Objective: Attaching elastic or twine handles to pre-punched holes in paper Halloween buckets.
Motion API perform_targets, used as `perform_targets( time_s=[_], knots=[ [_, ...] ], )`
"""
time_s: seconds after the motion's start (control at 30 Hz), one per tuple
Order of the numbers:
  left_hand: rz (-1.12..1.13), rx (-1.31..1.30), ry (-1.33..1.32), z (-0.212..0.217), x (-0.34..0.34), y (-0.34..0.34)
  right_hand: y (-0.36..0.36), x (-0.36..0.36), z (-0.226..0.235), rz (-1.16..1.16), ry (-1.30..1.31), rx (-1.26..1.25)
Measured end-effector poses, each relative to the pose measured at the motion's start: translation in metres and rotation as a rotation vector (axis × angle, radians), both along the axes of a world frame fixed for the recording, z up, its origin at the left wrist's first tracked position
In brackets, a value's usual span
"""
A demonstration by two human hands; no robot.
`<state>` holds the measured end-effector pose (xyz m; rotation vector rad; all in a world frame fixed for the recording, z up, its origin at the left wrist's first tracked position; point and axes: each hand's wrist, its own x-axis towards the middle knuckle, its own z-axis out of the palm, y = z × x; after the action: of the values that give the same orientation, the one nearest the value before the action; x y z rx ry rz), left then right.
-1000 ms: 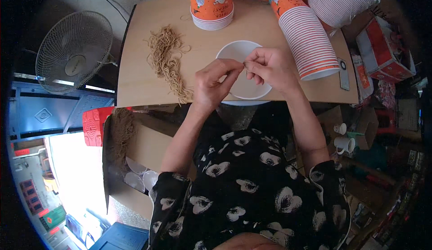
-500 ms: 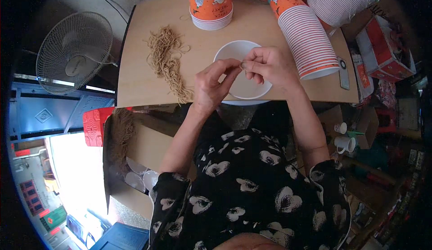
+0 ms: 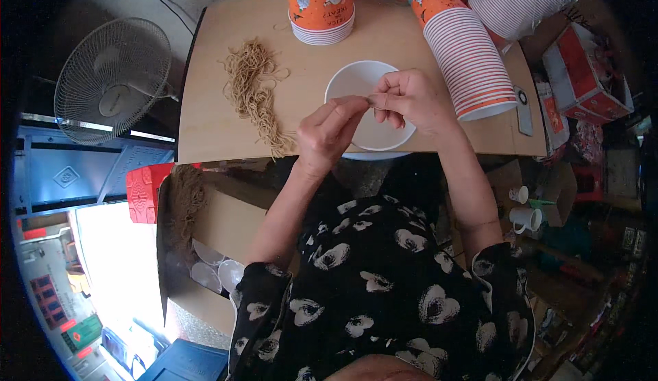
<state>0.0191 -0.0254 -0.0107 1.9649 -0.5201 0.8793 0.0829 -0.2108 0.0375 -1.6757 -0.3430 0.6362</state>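
Observation:
A white paper bucket (image 3: 353, 79) stands open-mouthed near the table's front edge, its pale inside facing up. Above its mouth my left hand (image 3: 325, 134) and my right hand (image 3: 416, 103) meet, each with thumb and forefinger pinched together. Whatever is between their fingertips is too small to make out. To the left of the bucket a tangled pile of beige strings (image 3: 250, 82) trails down to the table's edge, close to my left wrist. Behind it, an orange patterned bucket stack (image 3: 322, 12) stands upside down. Another long stack of nested buckets (image 3: 469, 58) lies on its side at the right.
Plastic-wrapped stacked buckets (image 3: 521, 0) fill the table's back right corner. A flat grey-white device (image 3: 524, 112) lies near the right edge. A fan (image 3: 113, 82) stands left of the table. Below it is an open cardboard box (image 3: 229, 223). A white mug (image 3: 526, 220) sits at lower right.
My left hand has turned slightly, and its fingers are drawn closer together at the pinch. The right hand stays almost where it was, and the buckets and strings have not moved.

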Motion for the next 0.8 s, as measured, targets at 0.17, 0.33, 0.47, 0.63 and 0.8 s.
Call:
perform_targets(
  time_s=[0.17, 0.33, 0.47, 0.63, 0.8],
  knots=[
    [-0.011, 0.002, -0.001, 0.003, -0.001, -0.001, 0.0, 0.0, 0.0, -0.005, 0.015, -0.006],
    [-0.133, -0.244, 0.265, 0.009, 0.002, -0.001, 0.0, 0.002, -0.005, 0.009, 0.013, -0.006],
    [-0.229, -0.468, 0.44, 0.007, 0.0, 0.006, -0.001, 0.002, -0.009, -0.013, -0.037, 0.089],
    [-0.38, -0.726, 0.92, 0.025, -0.002, 0.015, 0.001, -0.016, -0.004, -0.14, -0.228, 0.148],
    [-0.471, -0.876, 1.017, 0.013, 0.001, 0.022, -0.001, -0.038, -0.004, -0.275, -0.689, -0.073]
  ],
)
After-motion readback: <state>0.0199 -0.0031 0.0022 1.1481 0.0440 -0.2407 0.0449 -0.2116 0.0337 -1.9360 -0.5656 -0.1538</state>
